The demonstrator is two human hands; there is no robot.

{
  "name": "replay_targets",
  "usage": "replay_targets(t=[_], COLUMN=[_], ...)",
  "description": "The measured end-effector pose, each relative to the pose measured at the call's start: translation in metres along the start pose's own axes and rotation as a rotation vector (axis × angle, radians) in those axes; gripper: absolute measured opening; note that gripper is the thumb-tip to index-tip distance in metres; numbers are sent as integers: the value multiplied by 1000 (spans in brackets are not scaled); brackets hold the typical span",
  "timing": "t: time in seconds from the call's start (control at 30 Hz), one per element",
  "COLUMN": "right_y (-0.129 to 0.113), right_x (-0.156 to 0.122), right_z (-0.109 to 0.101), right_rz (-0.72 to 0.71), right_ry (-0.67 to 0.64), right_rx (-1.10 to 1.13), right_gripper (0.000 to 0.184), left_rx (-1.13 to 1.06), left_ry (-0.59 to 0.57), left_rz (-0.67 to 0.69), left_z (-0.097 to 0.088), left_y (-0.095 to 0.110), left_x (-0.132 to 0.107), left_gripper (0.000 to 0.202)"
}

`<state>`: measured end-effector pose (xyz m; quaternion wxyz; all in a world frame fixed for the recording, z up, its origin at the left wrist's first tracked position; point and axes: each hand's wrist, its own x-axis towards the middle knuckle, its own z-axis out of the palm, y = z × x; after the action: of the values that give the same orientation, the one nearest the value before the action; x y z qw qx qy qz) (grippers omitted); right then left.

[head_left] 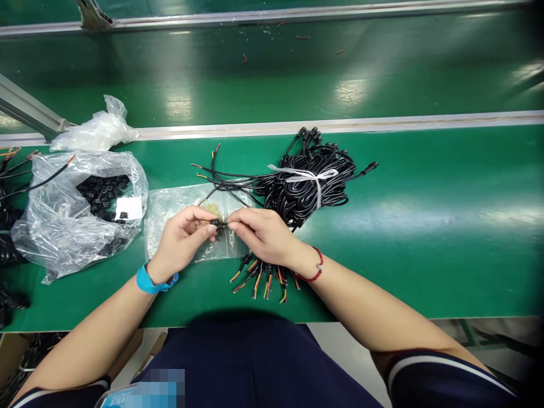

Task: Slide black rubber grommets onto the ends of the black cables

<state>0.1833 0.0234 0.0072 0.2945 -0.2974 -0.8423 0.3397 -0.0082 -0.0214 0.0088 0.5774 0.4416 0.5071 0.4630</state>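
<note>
Smooth, glossy green counter [425, 272]; clock positions taken from the hands. Nearest, at 7 o'clock: plastic badge [140, 395] against dark cloth [221, 362], its print masked by pixels. At 5 o'clock: cable ends [257, 283], red and yellow cores fanned out. Left hand [181, 241], blue wristband [147, 280]: fingers pinched firmly on a small black fitting [215, 222]. Right hand [267, 235], red braided bracelet [318, 272]: fingers closed on the thin dark lead [225, 224] at its right. Beneath both: flat clear bag [165, 204], fine yellowish pieces [215, 210] inside. At 9 o'clock: wrinkled clear sack [76, 238], black parts [100, 195], white card [128, 208]; any print too small to tell. At 2 o'clock: coiled black cables [284, 198], bound by a white tie [317, 177]. At 10 o'clock: bunched translucent bag [96, 130]. Beyond, at 12: pale rail [212, 131], then reddish wire scraps [302, 37].
</note>
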Motion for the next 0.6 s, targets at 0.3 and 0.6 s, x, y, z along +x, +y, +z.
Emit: replay_targets(t=[0.3, 0.6], right_y=[-2, -2], right_x=[2, 1], right_z=[-2, 1], right_rz=[146, 148], right_ry=[-55, -38], right_rx=[254, 195], right_gripper=[21, 20], left_rx=[354, 263], left_ry=[-10, -28], left_rz=[257, 183], left_z=[-3, 1], left_y=[-5, -10], left_x=[-4, -5], left_gripper=[10, 10])
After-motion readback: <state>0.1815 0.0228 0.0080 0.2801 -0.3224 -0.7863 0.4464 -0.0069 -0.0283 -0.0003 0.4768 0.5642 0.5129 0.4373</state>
